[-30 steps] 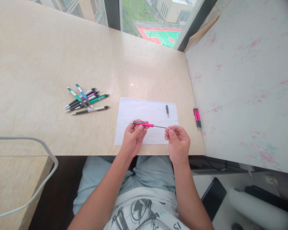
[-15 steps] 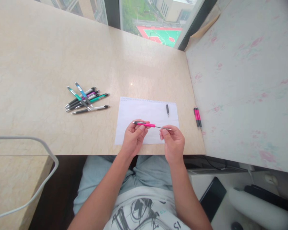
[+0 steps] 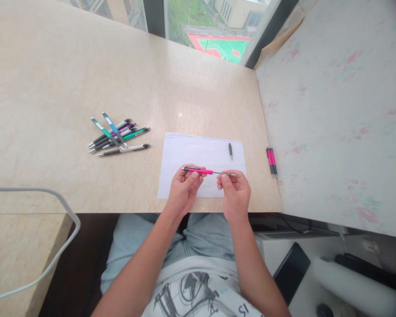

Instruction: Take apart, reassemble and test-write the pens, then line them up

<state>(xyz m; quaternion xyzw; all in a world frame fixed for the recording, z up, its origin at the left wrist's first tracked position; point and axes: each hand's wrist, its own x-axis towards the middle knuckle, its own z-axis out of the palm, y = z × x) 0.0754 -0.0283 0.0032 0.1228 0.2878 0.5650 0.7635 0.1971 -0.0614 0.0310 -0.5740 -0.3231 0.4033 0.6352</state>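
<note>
My left hand [image 3: 185,186] is closed around a pink pen barrel [image 3: 203,171] with a black clip end pointing left. A thin pen refill [image 3: 217,173] sticks out of the barrel's right end. Thumb and fingers of my right hand [image 3: 234,189] pinch this refill, and its tip shows just beyond them. Both hands are above the near part of a white sheet of paper [image 3: 178,152]. On the sheet's upper right lies a dark grip section [image 3: 230,151] with a metal tip, detached from any pen.
A loose pile of several click pens [image 3: 119,134] in green, blue, purple and white lies to the left. Two pink pens [image 3: 271,162] sit side by side near the right wall. A white cable [image 3: 67,207] loops over the lower left, and the desk's front edge runs below my hands.
My right hand has shifted slightly left toward the barrel, and less of the refill shows between barrel and fingers. My left hand is almost still.
</note>
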